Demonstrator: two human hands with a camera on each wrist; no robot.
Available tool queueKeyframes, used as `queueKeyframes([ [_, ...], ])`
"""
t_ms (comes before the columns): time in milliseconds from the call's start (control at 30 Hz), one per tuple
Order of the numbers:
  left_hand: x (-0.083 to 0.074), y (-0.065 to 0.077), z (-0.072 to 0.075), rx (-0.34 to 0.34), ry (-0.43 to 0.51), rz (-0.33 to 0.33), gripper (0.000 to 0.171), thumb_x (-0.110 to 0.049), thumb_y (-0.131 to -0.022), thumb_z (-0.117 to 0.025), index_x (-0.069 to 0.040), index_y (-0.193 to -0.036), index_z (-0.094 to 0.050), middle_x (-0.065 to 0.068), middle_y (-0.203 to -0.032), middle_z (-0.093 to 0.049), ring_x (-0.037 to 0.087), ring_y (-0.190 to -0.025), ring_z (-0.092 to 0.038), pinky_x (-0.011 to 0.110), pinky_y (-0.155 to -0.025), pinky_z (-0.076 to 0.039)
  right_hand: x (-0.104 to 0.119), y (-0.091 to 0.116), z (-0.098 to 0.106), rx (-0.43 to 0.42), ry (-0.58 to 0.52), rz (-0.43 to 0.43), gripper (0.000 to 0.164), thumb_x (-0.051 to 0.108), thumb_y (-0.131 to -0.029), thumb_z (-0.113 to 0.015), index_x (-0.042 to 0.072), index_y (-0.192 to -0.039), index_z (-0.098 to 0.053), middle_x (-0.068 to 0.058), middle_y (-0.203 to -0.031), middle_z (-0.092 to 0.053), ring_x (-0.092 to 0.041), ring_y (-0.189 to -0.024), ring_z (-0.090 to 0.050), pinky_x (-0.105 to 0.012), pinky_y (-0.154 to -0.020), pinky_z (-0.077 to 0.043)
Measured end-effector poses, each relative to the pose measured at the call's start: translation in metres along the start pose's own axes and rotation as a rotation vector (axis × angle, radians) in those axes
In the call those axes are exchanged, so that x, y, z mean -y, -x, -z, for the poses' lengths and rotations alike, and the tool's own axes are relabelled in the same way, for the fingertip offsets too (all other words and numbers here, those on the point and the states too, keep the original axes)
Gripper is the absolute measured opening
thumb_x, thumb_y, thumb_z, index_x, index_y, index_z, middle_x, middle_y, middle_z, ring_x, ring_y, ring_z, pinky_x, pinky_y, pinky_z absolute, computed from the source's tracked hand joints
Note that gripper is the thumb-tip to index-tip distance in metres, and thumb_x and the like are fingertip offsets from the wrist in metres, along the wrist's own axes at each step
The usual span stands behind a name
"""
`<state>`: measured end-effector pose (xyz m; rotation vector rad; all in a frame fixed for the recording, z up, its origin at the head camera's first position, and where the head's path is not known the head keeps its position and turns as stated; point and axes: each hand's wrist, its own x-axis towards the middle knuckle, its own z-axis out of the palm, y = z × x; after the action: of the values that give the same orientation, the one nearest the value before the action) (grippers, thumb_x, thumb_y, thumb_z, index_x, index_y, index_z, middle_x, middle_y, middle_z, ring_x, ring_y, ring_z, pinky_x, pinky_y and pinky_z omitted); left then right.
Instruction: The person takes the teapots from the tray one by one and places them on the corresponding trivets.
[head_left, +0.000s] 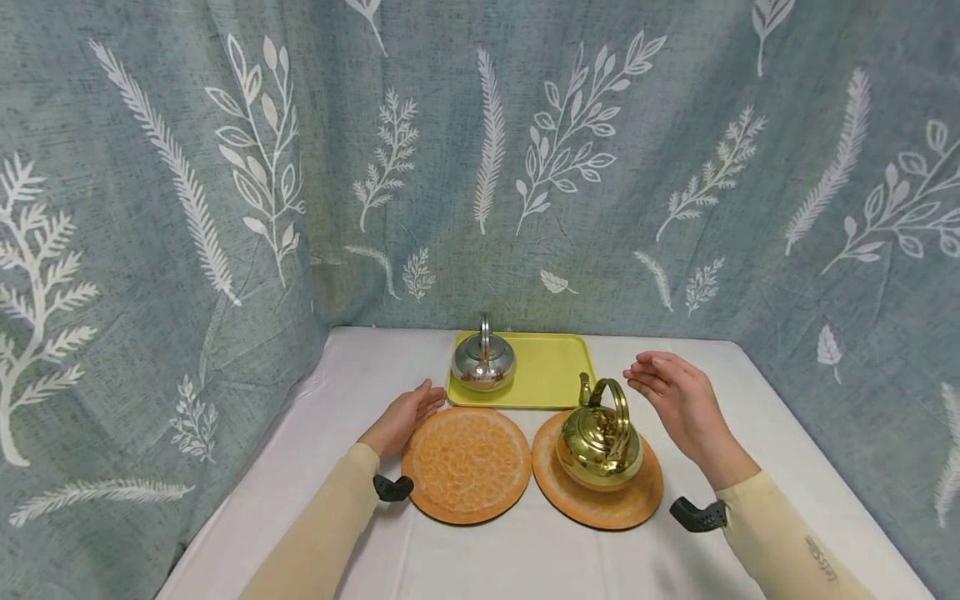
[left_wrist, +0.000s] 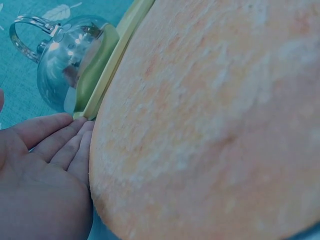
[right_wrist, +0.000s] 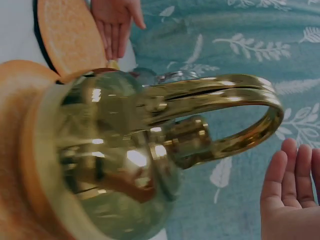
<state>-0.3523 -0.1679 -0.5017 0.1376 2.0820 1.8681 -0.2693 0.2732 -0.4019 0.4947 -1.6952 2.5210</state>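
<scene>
A shiny gold kettle [head_left: 598,450] with an upright hoop handle stands on the right round orange mat [head_left: 551,479]. To the right of its handle my right hand [head_left: 678,404] is held apart from it, fingers nearly straight and holding nothing; the right wrist view shows the fingertips [right_wrist: 277,165] beyond the handle. My left hand [head_left: 405,417] lies at the left edge of the other round orange mat [head_left: 468,467], fingers extended. In the left wrist view its fingertips [left_wrist: 75,120] are right at the corner of the yellow-green tray [left_wrist: 102,82]. A silver kettle [head_left: 483,362] sits on that tray's left side.
The tray [head_left: 555,371] lies behind both mats on a white-covered table [head_left: 487,567]. Blue-green curtains [head_left: 450,167] with white leaf prints hang at the back and both sides. A black camera mount [head_left: 699,515] sticks out from each wrist.
</scene>
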Motion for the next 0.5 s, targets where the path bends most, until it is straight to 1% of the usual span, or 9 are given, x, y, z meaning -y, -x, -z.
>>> queueKeyframes([
  [100,0.0,0.0,0.001,-0.002,-0.001,0.003,0.076,-0.051,-0.119,-0.031,0.01,-0.165,-0.033,0.025,-0.172,-0.033,0.036,-0.16,-0.031,0.044,-0.134,-0.025,0.006,-0.012,-0.004,0.034,0.002,-0.024,0.026,0.013,-0.118,-0.047,0.002,-0.12,-0.07,-0.01,-0.111,-0.072,-0.025,-0.111,-0.073,-0.037,-0.107,-0.059],
  [233,0.001,-0.001,0.002,-0.002,0.006,0.0,0.075,-0.05,-0.12,-0.03,0.011,-0.164,-0.034,0.025,-0.172,-0.033,0.036,-0.16,-0.031,0.044,-0.133,-0.025,0.015,-0.025,-0.012,0.053,0.002,-0.046,0.026,0.013,-0.118,-0.047,0.003,-0.119,-0.071,-0.01,-0.111,-0.072,-0.025,-0.11,-0.073,-0.037,-0.107,-0.06],
  [333,0.001,-0.002,0.002,0.008,0.002,-0.018,0.077,-0.051,-0.12,-0.03,0.011,-0.164,-0.033,0.026,-0.172,-0.032,0.037,-0.16,-0.031,0.044,-0.133,-0.025,0.022,-0.033,-0.017,0.061,0.008,-0.051,0.026,0.013,-0.118,-0.047,0.003,-0.119,-0.071,-0.01,-0.11,-0.073,-0.026,-0.11,-0.074,-0.037,-0.106,-0.06],
  [500,0.002,-0.002,0.003,0.013,0.005,-0.014,0.077,-0.051,-0.12,-0.03,0.012,-0.164,-0.033,0.027,-0.172,-0.032,0.037,-0.16,-0.031,0.044,-0.133,-0.025,0.029,-0.045,-0.026,0.095,0.019,-0.056,0.025,0.015,-0.118,-0.049,0.002,-0.121,-0.07,-0.01,-0.111,-0.074,-0.027,-0.111,-0.073,-0.039,-0.108,-0.059],
])
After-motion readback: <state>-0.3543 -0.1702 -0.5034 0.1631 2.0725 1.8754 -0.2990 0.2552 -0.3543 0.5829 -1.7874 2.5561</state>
